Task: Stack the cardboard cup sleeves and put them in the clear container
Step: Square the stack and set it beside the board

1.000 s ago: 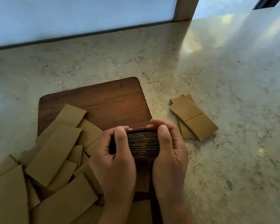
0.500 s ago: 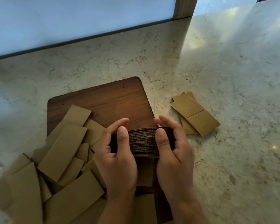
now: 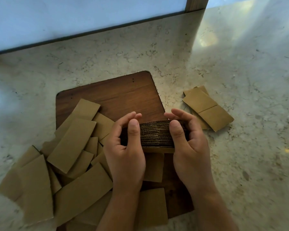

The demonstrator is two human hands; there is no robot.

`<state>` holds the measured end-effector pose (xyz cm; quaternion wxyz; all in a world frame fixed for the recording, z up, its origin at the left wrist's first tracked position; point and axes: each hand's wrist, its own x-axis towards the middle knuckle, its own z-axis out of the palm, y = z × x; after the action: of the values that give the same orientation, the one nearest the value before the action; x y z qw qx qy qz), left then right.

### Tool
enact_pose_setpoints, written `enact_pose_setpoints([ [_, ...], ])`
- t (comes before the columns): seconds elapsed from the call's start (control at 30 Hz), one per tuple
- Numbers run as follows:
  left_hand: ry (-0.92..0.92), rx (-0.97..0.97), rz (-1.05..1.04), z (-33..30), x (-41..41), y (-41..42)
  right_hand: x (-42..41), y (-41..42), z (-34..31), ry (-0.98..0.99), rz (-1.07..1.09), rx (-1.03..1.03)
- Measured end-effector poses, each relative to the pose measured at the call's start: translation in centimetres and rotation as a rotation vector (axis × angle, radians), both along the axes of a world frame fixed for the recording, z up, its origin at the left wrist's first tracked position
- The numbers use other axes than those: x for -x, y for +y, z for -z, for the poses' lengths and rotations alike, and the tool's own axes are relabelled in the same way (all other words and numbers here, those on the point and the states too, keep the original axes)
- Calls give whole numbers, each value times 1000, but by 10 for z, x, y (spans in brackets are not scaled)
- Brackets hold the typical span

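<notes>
A thick stack of flat brown cardboard cup sleeves point(image 3: 154, 135) stands on edge over the wooden board point(image 3: 117, 95), its corrugated edges facing me. My left hand point(image 3: 125, 147) clasps its left end and my right hand point(image 3: 188, 140) its right end, thumbs on the near side. Several loose sleeves point(image 3: 70, 147) lie scattered over the board's left half and the counter. Two more sleeves point(image 3: 207, 108) lie overlapped on the counter to the right. No clear container is in view.
The marble counter point(image 3: 240, 64) stretches behind and to the right. A pale wall panel with a dark base strip point(image 3: 90, 32) and a wooden post point(image 3: 197, 4) bound the far edge.
Both hands have slid apart along the stack toward its ends, and their fingers have loosened over its top. The view has shifted a little.
</notes>
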<state>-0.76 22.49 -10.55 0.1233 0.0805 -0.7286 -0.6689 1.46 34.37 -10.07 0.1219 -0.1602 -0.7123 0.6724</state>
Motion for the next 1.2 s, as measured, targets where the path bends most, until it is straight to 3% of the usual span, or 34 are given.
enact_pose_setpoints([
  [0.1, 17, 148, -1, -2, 0, -1, -3, 4, 2, 27, 22, -208],
  [0.23, 29, 229, 9, -3, 2, -3, -4, -1, 3, 34, 58, -51],
  [0.57, -41, -252, 197, -5, 5, -14, -4, -5, -1, 0, -1, 210],
  [0.73, -76, -307, 282, -7, 9, -25, -3, 5, 3, 12, -27, 372],
  [0.97, 20, 103, 243, 1, 5, -20, -10, 16, 5, 140, 27, 610],
  [1.07, 63, 141, 230, 2, 3, -17, -25, 20, 3, 67, 153, 328],
  [1.2, 100, 166, 232, 2, 1, -17, -50, 26, 1, -76, 151, -426],
])
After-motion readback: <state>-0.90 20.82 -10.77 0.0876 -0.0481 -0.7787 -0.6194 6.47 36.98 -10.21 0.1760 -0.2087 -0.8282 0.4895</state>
